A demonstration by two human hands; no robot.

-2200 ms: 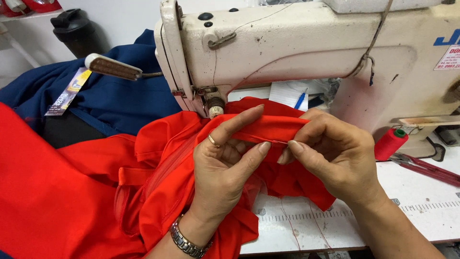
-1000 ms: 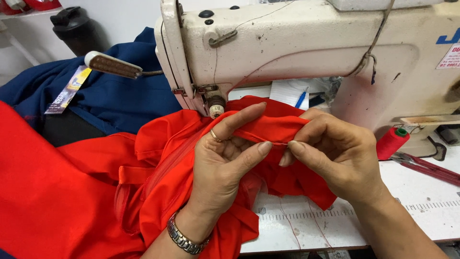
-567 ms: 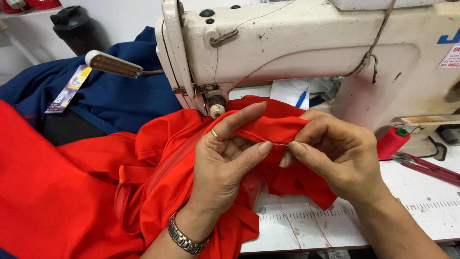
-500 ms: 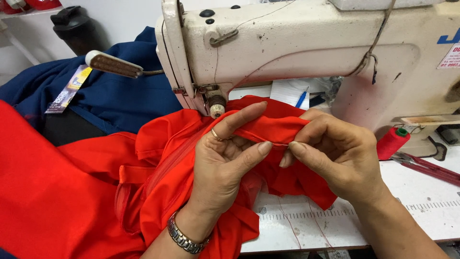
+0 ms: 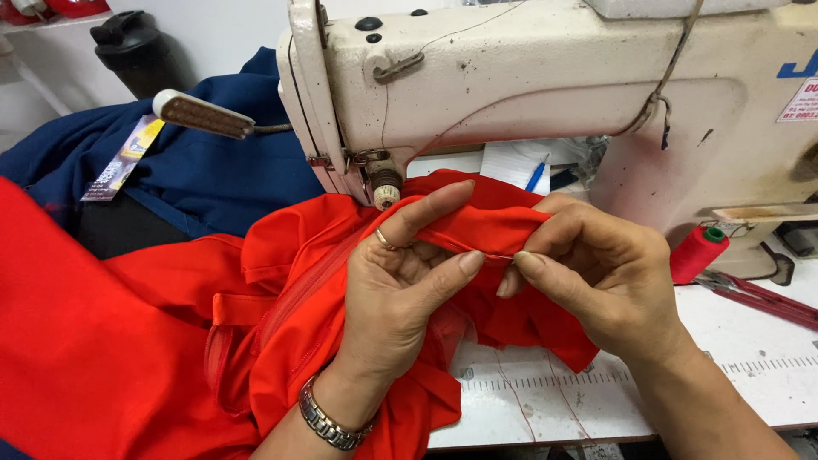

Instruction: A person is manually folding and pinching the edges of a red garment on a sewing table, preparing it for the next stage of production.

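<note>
A folded edge of the red fabric [image 5: 477, 230] is being pinched between thumb and forefinger of the left hand [image 5: 400, 298], and the same fold is being gripped by the closed fingertips of the right hand [image 5: 596, 281], just beside. The fabric is being held in front of the cream sewing machine [image 5: 545, 94]. A red thread spool [image 5: 697, 253] is standing to the right, a navy garment [image 5: 213, 162] lying behind.

Worn cream-coloured sewing machine [image 5: 545, 94], navy blue cloth heap [image 5: 213, 170] behind it, red thread spool with green top [image 5: 697, 253], red-handled scissors [image 5: 758, 298], black lidded bottle [image 5: 136, 51], white worktable with printed ruler [image 5: 750, 375]
</note>
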